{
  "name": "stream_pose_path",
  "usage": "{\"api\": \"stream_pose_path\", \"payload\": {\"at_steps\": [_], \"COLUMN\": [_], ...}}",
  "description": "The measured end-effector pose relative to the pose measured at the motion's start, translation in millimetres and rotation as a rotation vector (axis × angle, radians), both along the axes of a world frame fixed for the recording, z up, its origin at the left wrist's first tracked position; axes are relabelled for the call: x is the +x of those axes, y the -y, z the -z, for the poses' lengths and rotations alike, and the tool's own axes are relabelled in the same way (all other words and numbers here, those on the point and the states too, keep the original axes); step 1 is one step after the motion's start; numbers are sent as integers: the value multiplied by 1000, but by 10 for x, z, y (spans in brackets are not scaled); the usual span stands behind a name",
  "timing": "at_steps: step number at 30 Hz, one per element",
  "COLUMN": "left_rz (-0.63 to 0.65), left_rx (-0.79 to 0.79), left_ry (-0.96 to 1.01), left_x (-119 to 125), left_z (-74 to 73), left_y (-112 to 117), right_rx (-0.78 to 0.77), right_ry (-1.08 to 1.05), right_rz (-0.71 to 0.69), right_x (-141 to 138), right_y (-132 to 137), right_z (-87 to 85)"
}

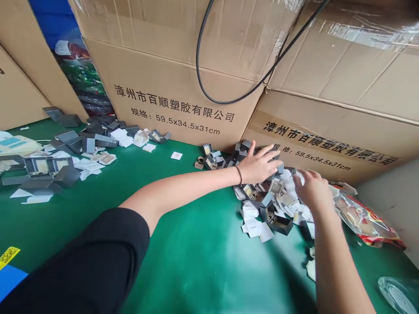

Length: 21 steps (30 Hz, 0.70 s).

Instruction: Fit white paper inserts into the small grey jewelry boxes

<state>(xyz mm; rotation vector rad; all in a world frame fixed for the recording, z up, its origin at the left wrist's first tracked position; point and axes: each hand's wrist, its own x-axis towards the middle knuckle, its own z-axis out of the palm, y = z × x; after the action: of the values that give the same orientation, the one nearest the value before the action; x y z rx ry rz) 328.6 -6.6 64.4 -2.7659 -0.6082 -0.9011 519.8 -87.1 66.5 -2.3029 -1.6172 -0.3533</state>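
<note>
My left hand (259, 165) reaches across to the pile by the cartons, palm down with fingers spread, over small dark jewellery boxes. My right hand (312, 188) is at the right side of the same pile, its thumb and fingers apart and nothing visible in it; some fingertips are hidden. Between and below the hands lie white paper pieces (288, 196) mixed with the boxes. An opened dark box (282, 223) sits at the pile's front edge, beside unfolded white papers (257, 227).
Large printed cartons (176, 87) wall off the back of the green table (193, 257). A black cable (225, 103) loops down before them. Another heap of dark boxes (68, 141) spreads at left. A red plastic bag (366, 216) and a clear round dish (396, 294) lie at right.
</note>
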Motion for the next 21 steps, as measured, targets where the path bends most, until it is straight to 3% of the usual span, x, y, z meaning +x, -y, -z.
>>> {"api": "stream_pose_path", "payload": {"at_steps": [3, 5, 8, 10, 13, 16, 19, 21], "left_rz": [80, 59, -94, -256, -387, -547, -971, -1304], "left_rx": [1, -75, -301, -427, -438, -321, -195, -134], "left_ry": [-71, -122, -118, 4, 67, 12, 130, 208], "left_x": [-773, -1329, -2076, -2466, -2962, -3540, -4233, -4623], "left_z": [313, 552, 826, 892, 768, 439, 133, 76], "left_y": [152, 169, 110, 76, 115, 272, 476, 582], "right_rx": [97, 124, 102, -76, -237, -259, -327, -355], "right_ry": [-240, -482, -806, -938, -898, -839, -915, -1041], "right_rz": [-106, -259, -608, -779, -931, -848, -762, -772], "right_x": [-484, -963, -1731, -2143, -2496, -2632, -2773, -2929], "right_y": [171, 293, 430, 474, 474, 375, 123, -139], "right_z": [-280, -250, 144, 498, 869, 952, 904, 866]}}
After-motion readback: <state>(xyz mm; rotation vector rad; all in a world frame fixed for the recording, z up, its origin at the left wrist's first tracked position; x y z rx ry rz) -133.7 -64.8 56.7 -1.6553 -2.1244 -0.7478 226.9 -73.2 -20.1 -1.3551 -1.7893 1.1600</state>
